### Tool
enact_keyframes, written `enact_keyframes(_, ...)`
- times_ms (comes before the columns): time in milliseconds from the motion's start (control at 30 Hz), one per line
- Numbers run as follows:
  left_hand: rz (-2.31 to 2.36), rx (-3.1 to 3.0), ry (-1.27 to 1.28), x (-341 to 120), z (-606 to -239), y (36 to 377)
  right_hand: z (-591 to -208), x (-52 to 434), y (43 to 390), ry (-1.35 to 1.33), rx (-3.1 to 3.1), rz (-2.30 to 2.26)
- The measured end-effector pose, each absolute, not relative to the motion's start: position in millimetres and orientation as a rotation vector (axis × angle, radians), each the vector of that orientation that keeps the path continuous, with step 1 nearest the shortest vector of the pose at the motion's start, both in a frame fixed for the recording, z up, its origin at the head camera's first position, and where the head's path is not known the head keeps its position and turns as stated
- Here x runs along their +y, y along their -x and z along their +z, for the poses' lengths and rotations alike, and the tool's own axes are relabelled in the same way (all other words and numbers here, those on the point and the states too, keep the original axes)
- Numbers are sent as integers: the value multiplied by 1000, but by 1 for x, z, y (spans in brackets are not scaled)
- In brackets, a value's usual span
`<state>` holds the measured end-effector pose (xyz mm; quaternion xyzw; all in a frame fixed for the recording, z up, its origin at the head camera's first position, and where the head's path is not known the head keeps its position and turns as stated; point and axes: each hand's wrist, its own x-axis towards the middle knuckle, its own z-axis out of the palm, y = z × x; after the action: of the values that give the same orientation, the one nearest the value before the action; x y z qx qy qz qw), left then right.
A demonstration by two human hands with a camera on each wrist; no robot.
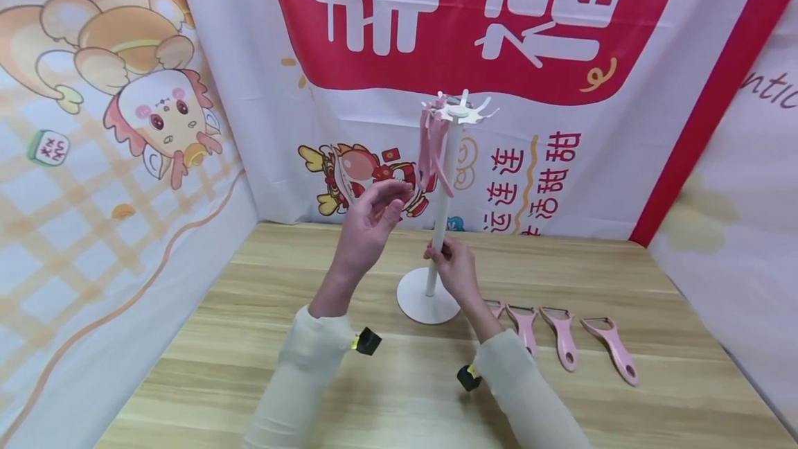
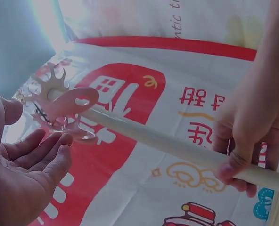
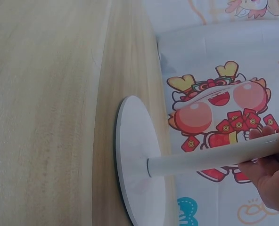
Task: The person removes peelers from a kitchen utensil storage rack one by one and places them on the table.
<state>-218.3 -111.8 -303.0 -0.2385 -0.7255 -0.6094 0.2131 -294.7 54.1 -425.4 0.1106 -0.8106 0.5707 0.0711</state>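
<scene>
White pole (image 1: 442, 215) in curled right grip (image 1: 456, 267)

Smooth white stand (image 1: 440, 227), glossy plastic-looking pink peelers (image 1: 564, 344), wood-grain table (image 1: 249, 366), cloth-like backdrop (image 1: 374, 109)

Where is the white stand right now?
In the head view, the stand is on the table just right of centre, left of the four peelers lying there.

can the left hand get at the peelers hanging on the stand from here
Probably yes: the left hand is close to the hanging peelers, relaxed and holding nothing, and nothing visible blocks it. The right hand grips the pole well below.
</scene>
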Motion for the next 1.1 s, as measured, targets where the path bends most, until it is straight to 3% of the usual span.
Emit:
enact_keyframes(467,-1645,-2097,670,-90,-273,224,-426,55,295,-342,-2411,1711)
enact_keyframes(1100,-1657,-2250,356,-73,-244,249,-429,54,295,-360,-2411,1718)
